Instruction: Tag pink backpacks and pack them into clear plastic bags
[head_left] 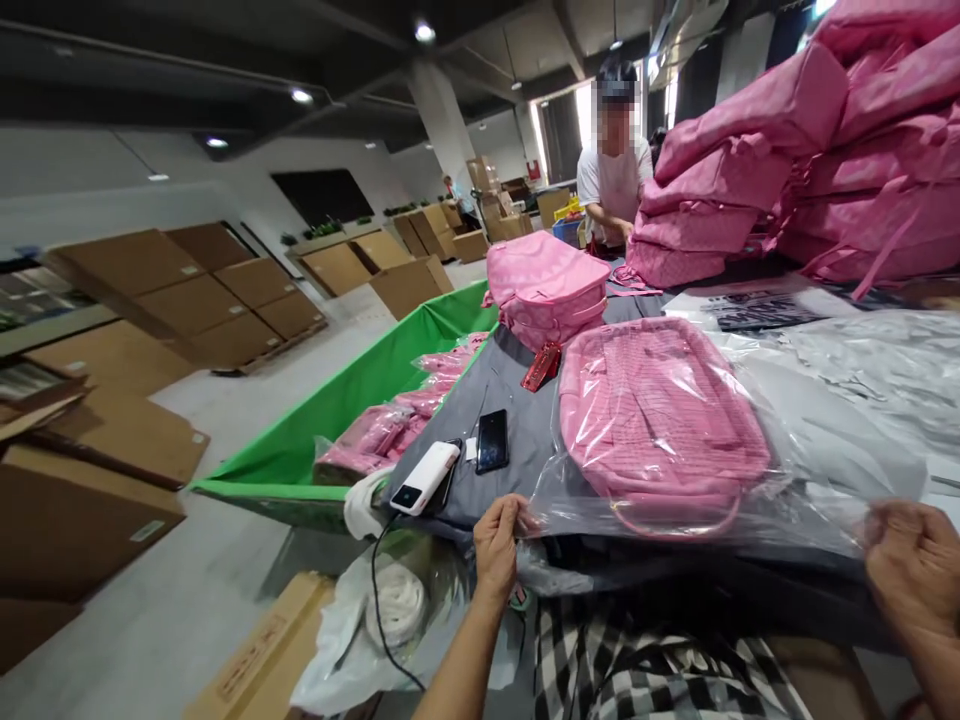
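Note:
A pink backpack (660,420) lies flat on the grey-covered table inside a clear plastic bag (577,515). The bag's open edge faces me, and the backpack's loop handle shows near it. My left hand (499,545) pinches the left corner of that edge between thumb and fingers. At the opposite corner my right hand (911,560) is closed on the plastic, so the edge is stretched between both hands. Behind it stands another pink backpack (547,280), with a red tag (541,367) hanging from it.
A white power bank (426,478) and a black phone (492,440) lie left of the backpack. Plastic bags (862,370) spread out at right, below stacked pink backpacks (720,190). A green-walled bin (300,440) holds bagged pink items. Across the table stands a person (611,190).

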